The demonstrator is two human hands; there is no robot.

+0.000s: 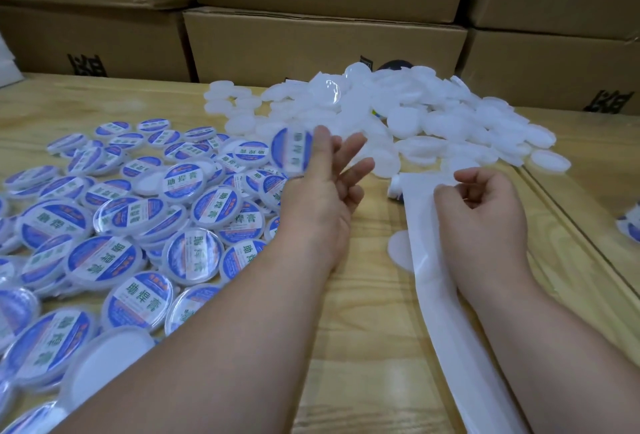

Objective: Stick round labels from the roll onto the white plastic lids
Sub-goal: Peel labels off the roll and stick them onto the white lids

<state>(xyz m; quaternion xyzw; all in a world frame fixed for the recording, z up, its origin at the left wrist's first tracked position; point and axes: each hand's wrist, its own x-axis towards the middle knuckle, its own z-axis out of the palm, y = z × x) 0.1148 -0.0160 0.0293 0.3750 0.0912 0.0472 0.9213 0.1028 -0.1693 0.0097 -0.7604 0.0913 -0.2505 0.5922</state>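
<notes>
- The left hand (325,174), at the centre of the frame, has its fingers spread and straight; a blurred blue-and-white round labelled plastic lid (292,151) sits at its fingertips, apparently leaving the hand toward the heap of labelled lids (114,222) filling the left half. Whether a finger touches it I cannot tell. A loose toss could land it face down or send it sliding off the heap.
- The right hand (485,205), right of centre, curls its fingers and thumb onto the long white backing strip of the label roll (436,281), which runs from the lower middle up to a small rolled end (398,188). A hard pull could crease or tear the strip.
- The pile of plain white round plastic lids (398,115) lies in the upper middle, against brown cardboard boxes (311,42). Reaching over could knock lids off the pale wooden table (363,329).
- One white disc (398,246) lies half under the strip; it could snag it.
</notes>
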